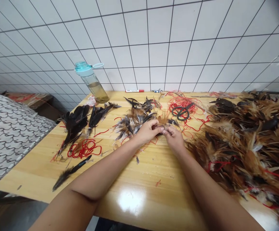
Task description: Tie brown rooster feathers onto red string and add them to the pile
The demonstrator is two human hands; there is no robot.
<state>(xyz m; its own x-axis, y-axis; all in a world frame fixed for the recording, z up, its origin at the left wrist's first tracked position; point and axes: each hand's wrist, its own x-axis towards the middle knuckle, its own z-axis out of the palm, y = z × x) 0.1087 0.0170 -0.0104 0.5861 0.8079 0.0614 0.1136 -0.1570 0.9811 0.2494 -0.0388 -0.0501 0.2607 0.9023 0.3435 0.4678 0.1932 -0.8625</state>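
Note:
Above the middle of the table, my left hand (150, 130) and my right hand (173, 136) meet with fingertips pinched together. Between them they hold a small tuft of brown feathers (163, 119), its tips pointing up and away from me. The lower ends are hidden behind my fingers. Just left of my hands lies a loose pile of grey, brown and black feathers (130, 123). Beyond my right hand, black-handled scissors (182, 112) rest on a tangle of red string (181, 102).
A large heap of brown feathers (247, 141) covers the right side. On the left lie dark feathers (75, 122), a coil of red cord (85, 149) and a single black feather (69, 173). A water bottle (96, 86) and a red-capped marker (134, 91) are near the tiled wall (158, 51).

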